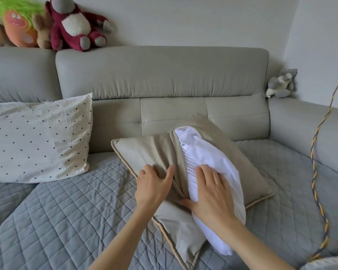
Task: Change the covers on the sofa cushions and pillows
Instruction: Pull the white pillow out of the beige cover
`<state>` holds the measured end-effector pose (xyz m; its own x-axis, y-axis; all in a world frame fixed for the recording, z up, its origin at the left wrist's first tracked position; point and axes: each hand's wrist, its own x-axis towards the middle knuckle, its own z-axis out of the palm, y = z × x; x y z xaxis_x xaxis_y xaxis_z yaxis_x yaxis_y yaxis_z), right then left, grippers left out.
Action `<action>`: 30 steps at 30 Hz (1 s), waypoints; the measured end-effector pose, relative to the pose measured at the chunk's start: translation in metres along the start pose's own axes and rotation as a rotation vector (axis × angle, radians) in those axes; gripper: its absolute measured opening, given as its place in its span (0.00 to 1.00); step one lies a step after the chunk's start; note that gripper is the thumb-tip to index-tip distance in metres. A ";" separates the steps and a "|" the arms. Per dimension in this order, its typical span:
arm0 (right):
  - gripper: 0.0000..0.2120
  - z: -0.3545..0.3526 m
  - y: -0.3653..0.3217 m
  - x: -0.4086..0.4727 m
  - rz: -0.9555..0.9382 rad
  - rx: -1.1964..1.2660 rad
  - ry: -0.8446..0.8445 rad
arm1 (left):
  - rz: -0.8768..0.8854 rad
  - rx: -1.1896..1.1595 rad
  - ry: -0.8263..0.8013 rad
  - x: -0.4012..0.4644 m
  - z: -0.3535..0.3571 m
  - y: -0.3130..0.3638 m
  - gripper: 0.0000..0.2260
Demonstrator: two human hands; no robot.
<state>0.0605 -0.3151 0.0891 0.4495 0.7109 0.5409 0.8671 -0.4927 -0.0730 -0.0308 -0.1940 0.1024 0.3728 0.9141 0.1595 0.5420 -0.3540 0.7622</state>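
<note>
Mid-way through one cushion on the quilted sofa seat [70, 215] — beige cover [142, 151] unzipped along its opening, white insert [209, 152] bulging out yet mostly inside, so neither stripped nor re-covered by the look of it; polka-dot pillow [37, 139] lying apart to the left, status impossible to tell. Left hand [154, 186] pressing the beige flap beside the opening, fingers bent, thumb spread. Right hand [211, 193] laid flat on the insert, fingers nearly straight — gripping nothing.
</note>
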 end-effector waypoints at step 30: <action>0.12 0.004 0.061 0.039 -0.246 -0.014 -0.004 | 0.177 0.039 0.020 0.071 -0.018 -0.029 0.05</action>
<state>0.1320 -0.3156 0.1029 0.2258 0.8126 0.5373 0.9477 -0.3110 0.0720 -0.0337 -0.1153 0.1028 0.4504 0.8402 0.3018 0.4979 -0.5170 0.6963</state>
